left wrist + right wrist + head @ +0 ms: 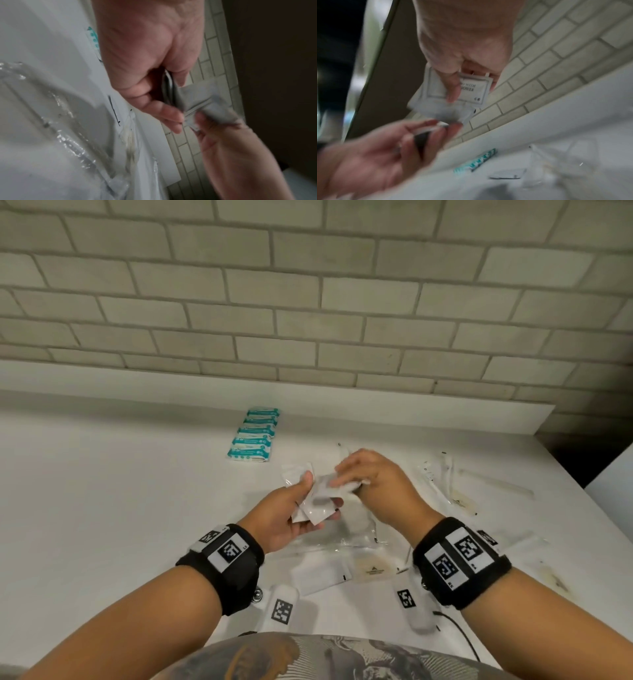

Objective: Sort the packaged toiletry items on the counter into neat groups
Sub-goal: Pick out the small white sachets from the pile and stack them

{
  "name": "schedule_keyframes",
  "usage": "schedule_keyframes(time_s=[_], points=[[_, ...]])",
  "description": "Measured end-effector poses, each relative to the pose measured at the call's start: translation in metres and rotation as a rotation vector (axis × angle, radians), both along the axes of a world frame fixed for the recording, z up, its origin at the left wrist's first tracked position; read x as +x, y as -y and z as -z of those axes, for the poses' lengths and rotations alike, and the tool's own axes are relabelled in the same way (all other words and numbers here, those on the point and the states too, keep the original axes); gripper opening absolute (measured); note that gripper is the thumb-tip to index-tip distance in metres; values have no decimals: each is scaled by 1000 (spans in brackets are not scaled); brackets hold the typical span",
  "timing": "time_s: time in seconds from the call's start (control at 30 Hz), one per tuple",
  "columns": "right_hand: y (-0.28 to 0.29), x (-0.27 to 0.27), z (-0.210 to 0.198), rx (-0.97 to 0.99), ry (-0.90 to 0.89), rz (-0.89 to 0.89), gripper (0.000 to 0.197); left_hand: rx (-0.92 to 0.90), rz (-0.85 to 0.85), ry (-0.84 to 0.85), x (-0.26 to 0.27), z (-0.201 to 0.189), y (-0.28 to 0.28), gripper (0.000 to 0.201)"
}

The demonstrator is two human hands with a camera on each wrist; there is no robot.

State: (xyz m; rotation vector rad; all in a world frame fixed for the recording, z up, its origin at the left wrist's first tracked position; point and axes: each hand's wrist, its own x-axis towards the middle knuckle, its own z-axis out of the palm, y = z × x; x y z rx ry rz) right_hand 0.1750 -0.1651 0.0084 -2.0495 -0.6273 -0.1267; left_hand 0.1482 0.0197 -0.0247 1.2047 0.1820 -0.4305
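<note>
Above the counter's middle, my left hand (317, 496) grips a small stack of white sachets (317, 508) between thumb and fingers. My right hand (342, 479) pinches another white sachet (337, 487) against that stack's upper edge. In the right wrist view, this sachet (474, 92) shows printed text inside a thin frame, under the thumb of my right hand (458, 89). The left wrist view shows my left hand (169, 106) around the stack's edges (167, 86). A row of several teal-and-white packets (255, 436) lies lined up toward the wall.
Clear plastic wrappers (346, 537), a white sachet (320, 575) and a beige sachet (373, 568) lie on the white counter (102, 491) below my hands. Long clear-wrapped items (445, 477) are scattered at the right. The counter ends at the right edge; a brick-tiled wall stands behind.
</note>
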Motion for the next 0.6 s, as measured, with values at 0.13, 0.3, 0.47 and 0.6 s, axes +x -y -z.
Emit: schedule_keyframes(time_s=[0.13, 0.3, 0.47, 0.6], points=[[1, -5, 19, -194, 15, -63, 52, 28, 26, 70, -1, -1, -10, 24], [0, -2, 0, -21, -301, 172, 7, 55, 11, 90, -4, 6, -23, 31], [-20, -1, 0, 110, -440, 131, 21, 67, 37, 140, -5, 0, -30, 24], [-39, 0, 10, 134, -544, 149, 26, 18, 78, 180, -8, -5, -39, 24]])
